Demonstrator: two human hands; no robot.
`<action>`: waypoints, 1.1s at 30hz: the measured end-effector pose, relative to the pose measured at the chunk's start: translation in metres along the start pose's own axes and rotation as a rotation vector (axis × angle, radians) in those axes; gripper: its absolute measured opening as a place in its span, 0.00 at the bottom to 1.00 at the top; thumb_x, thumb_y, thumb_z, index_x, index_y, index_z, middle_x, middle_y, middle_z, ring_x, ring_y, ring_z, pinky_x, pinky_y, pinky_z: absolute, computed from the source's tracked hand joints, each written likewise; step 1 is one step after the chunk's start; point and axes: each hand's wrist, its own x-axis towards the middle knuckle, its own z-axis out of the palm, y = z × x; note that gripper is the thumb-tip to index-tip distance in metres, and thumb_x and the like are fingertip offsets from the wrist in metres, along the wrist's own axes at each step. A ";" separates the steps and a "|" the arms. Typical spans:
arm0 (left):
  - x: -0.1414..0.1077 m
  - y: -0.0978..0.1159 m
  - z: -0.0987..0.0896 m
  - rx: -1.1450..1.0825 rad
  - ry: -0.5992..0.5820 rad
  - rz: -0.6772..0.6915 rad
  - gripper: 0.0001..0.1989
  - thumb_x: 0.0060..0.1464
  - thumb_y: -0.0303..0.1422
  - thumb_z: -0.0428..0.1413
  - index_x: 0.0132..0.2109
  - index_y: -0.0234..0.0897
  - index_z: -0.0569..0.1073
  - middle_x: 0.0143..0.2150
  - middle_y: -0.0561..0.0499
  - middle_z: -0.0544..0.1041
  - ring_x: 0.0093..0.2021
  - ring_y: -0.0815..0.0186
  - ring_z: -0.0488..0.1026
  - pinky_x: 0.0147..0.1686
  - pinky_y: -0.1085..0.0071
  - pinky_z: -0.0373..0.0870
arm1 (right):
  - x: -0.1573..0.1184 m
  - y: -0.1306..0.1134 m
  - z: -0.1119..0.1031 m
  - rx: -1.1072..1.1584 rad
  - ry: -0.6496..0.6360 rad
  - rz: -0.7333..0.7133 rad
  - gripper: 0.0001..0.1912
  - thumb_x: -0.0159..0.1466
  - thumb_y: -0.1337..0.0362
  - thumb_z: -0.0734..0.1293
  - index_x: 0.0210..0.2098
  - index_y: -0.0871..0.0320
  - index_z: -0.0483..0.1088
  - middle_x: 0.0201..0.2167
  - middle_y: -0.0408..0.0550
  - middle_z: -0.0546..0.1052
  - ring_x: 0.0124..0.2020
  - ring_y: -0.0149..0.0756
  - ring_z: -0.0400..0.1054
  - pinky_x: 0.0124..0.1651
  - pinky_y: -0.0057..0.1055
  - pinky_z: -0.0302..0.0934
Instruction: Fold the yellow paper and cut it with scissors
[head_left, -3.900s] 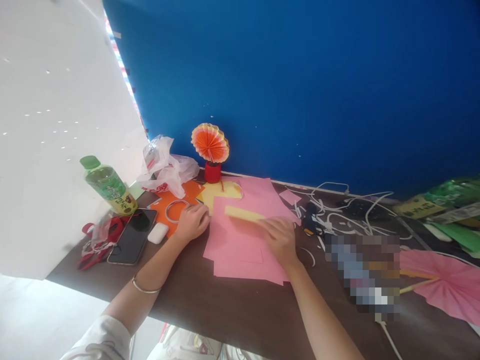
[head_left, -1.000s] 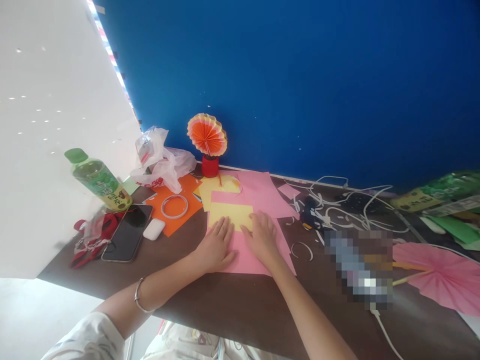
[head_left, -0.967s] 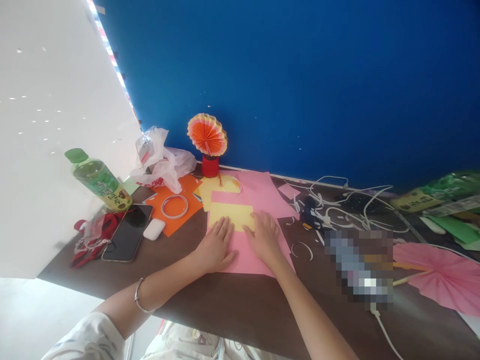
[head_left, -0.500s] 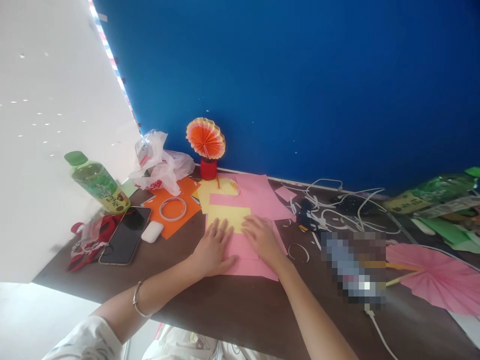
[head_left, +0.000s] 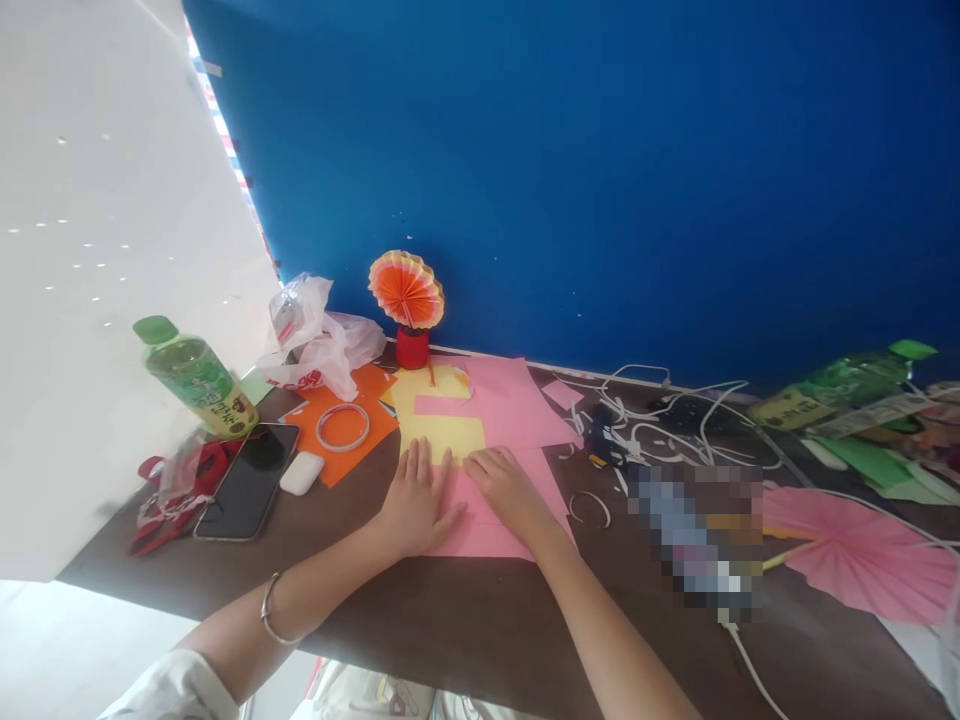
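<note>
My left hand [head_left: 417, 500] lies flat with its fingers stretched out. Its fingertips touch the lower left part of a small yellow paper sheet [head_left: 447, 436]. Pink paper [head_left: 480, 525] spreads beneath both palms. Beside it, my right hand [head_left: 514, 500] rests on the papers, its slightly bent fingers pointing left at the yellow sheet's lower right edge. Part of the papers is hidden under the hands. Beyond the fingertips are a pink strip [head_left: 444, 405] and a larger pink sheet [head_left: 517, 400].
A folded paper fan [head_left: 406, 290] stands in a red base at the back. Left are a green bottle [head_left: 202, 385], phone [head_left: 251, 485], white case [head_left: 302, 473] and tape roll [head_left: 343, 428] on orange paper. Right are white cables [head_left: 675, 410] and a pink fan [head_left: 862, 550].
My right hand has slid left and nearer to me along the yellow sheet, its fingers now closer together. My left hand stays flat on the papers. The view has tilted slightly.
</note>
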 end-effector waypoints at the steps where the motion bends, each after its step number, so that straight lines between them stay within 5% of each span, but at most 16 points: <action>1: 0.001 -0.001 0.000 -0.003 0.003 -0.010 0.36 0.56 0.50 0.41 0.64 0.29 0.49 0.62 0.30 0.54 0.63 0.43 0.48 0.55 0.51 0.53 | 0.000 0.000 0.000 -0.007 -0.003 -0.009 0.11 0.60 0.78 0.58 0.36 0.61 0.66 0.33 0.51 0.71 0.36 0.39 0.64 0.43 0.37 0.56; 5: 0.010 -0.005 -0.009 -0.003 0.006 -0.042 0.27 0.59 0.40 0.42 0.61 0.30 0.55 0.58 0.33 0.62 0.60 0.49 0.58 0.53 0.57 0.58 | 0.002 -0.001 -0.002 -0.050 0.027 -0.041 0.12 0.60 0.79 0.56 0.37 0.61 0.66 0.31 0.50 0.71 0.35 0.38 0.65 0.43 0.38 0.57; 9: 0.020 -0.014 -0.021 0.063 -0.034 -0.014 0.14 0.60 0.32 0.41 0.46 0.35 0.69 0.52 0.39 0.68 0.52 0.57 0.67 0.43 0.66 0.66 | 0.001 0.000 -0.005 -0.087 0.021 -0.039 0.12 0.59 0.80 0.56 0.30 0.60 0.64 0.27 0.47 0.70 0.31 0.36 0.64 0.43 0.37 0.57; 12: 0.027 -0.022 -0.027 0.099 -0.078 0.043 0.13 0.60 0.32 0.41 0.39 0.36 0.70 0.43 0.43 0.72 0.43 0.61 0.71 0.35 0.69 0.67 | 0.000 0.002 -0.004 -0.074 0.017 -0.033 0.12 0.59 0.80 0.56 0.29 0.59 0.64 0.27 0.47 0.69 0.31 0.36 0.63 0.42 0.37 0.57; 17: 0.031 -0.025 -0.030 0.132 -0.121 0.098 0.10 0.59 0.27 0.43 0.38 0.36 0.69 0.39 0.44 0.71 0.40 0.62 0.70 0.32 0.69 0.65 | 0.000 0.003 -0.002 -0.046 0.028 -0.037 0.11 0.60 0.79 0.56 0.32 0.60 0.65 0.28 0.48 0.70 0.33 0.36 0.64 0.43 0.37 0.57; 24: 0.029 -0.026 -0.029 0.071 -0.053 0.074 0.13 0.60 0.36 0.44 0.38 0.37 0.71 0.38 0.45 0.70 0.40 0.62 0.68 0.32 0.69 0.64 | 0.000 0.002 0.000 -0.010 0.092 -0.034 0.12 0.61 0.78 0.56 0.36 0.60 0.67 0.30 0.49 0.72 0.35 0.37 0.66 0.44 0.38 0.57; 33: 0.032 -0.030 -0.025 0.059 0.005 0.229 0.07 0.56 0.25 0.49 0.37 0.35 0.72 0.38 0.45 0.74 0.40 0.61 0.70 0.35 0.67 0.64 | 0.002 0.000 0.000 0.020 0.118 -0.021 0.13 0.63 0.75 0.54 0.33 0.60 0.68 0.28 0.48 0.71 0.33 0.35 0.65 0.46 0.39 0.56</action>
